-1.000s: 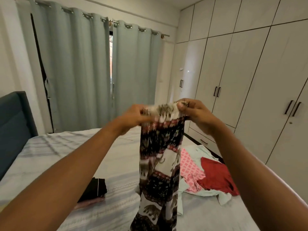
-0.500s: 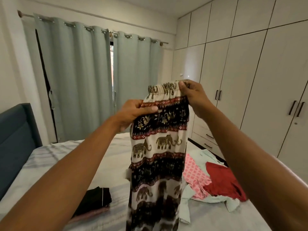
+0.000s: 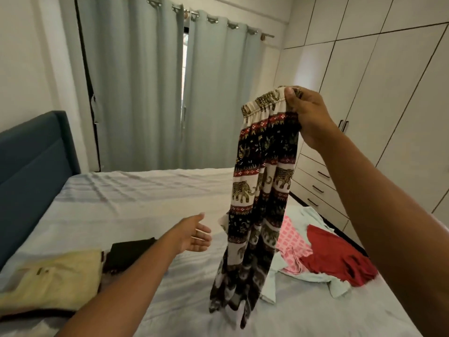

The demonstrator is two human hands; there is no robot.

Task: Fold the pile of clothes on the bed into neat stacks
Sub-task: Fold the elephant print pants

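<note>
Clothes are what this job turns on, and they lie on the bed, which serves as the landmark for everything else. Toward the bed's wardrobe side sits the unfolded pile: a pale mint garment underneath, a pink patterned piece and a red one on top, all crumpled together. Near the headboard side rest items that look already folded, a cream garment and a black one touching it.

Above the bed's middle hang the elephant-print trousers, gathered into a narrow rope, their hems just reaching the sheet. The right hand is pinched closed on the elastic waistband; the left hand is spread wide, palm up, holding nothing, low over the sheet beside the hanging legs.

Judging by the drape, the fabric is thin, light and limp, likely a little slippery. It should want a hold at both waistband corners, or waistband and hems, then laying flat on the bed before folding.
</note>
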